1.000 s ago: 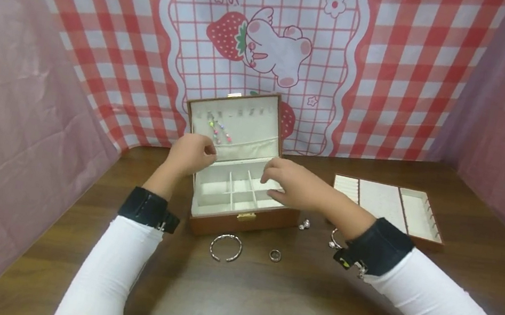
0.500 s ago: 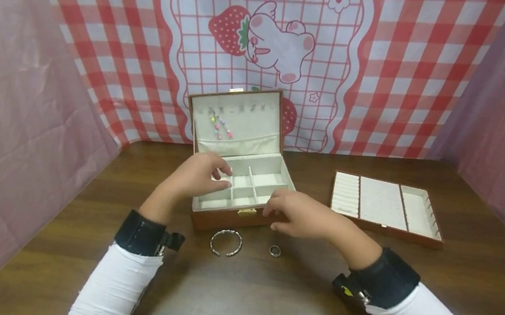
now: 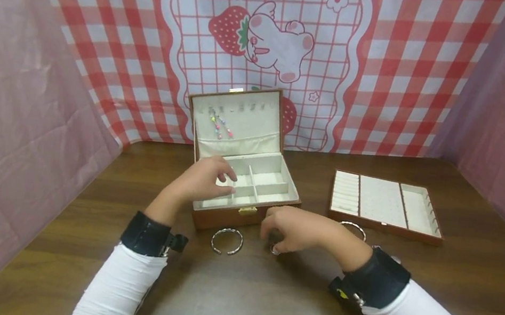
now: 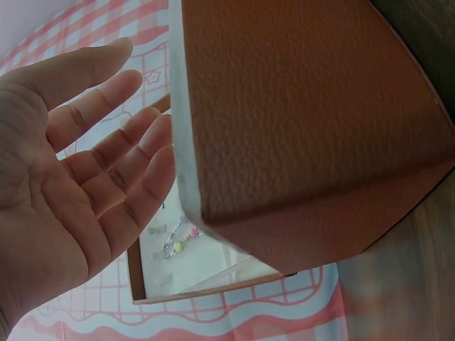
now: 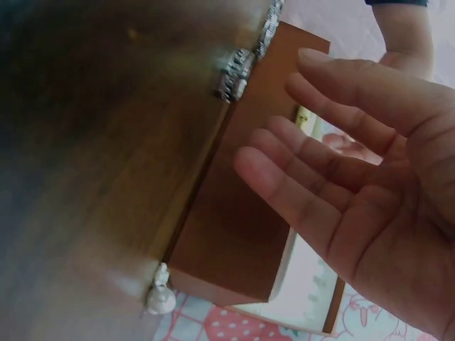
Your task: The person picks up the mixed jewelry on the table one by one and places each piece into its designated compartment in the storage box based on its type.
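Note:
A brown jewelry box [image 3: 219, 222] stands with its lid raised, its cream compartments in view. Colorful beaded strands [image 3: 219, 125] hang inside the lid. My left hand [image 3: 203, 176] hovers over the box's left compartments, fingers loosely bent and holding nothing; the left wrist view has it beside the box's brown side [image 4: 313, 106]. In front of the box, my right hand [image 3: 302, 231] hangs above a silver ring [image 3: 274, 249], partly covering it. From the right wrist, the fingers are relaxed and apart from the ring [image 5: 234, 74].
One silver cuff bracelet [image 3: 227, 241] lies before the box, and another bracelet [image 3: 353, 226] shows behind my right wrist. A pearl earring [image 5: 161, 298] lies near the box's corner. The divided tray [image 3: 383, 224] sits at the right. A checked cloth [image 3: 399, 81] hangs behind.
My left hand has come from beside the lid down and right over the compartments. My right hand has moved from the box's right compartments toward me, down to the ring.

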`<state>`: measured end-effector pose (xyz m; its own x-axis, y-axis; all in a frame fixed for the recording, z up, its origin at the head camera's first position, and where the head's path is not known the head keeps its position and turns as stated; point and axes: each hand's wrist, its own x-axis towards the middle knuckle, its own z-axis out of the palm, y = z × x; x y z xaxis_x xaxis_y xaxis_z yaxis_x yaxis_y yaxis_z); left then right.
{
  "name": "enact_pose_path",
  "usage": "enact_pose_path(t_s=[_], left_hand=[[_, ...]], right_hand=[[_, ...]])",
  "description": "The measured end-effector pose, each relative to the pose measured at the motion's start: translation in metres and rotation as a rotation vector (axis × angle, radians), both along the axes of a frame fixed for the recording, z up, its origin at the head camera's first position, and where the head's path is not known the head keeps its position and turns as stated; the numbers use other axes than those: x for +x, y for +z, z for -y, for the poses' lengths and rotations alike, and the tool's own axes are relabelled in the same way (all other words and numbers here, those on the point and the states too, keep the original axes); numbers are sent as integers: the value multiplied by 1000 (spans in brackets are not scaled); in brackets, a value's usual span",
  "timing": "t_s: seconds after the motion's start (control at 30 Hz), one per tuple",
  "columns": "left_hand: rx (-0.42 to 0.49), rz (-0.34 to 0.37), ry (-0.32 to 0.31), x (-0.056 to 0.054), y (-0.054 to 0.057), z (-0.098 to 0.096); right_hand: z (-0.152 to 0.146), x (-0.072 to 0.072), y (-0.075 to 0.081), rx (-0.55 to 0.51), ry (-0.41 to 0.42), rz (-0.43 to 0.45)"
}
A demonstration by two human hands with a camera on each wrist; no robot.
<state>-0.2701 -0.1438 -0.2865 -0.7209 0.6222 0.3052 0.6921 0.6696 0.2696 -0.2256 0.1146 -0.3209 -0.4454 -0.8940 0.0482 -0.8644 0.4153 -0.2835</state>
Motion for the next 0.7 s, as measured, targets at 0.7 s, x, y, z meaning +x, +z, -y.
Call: enact_pose_path(t_s=[0.7], left_hand=[[-30,12,15,7,2,-9]], right_hand=[[4,5,-7,84,16,-38]])
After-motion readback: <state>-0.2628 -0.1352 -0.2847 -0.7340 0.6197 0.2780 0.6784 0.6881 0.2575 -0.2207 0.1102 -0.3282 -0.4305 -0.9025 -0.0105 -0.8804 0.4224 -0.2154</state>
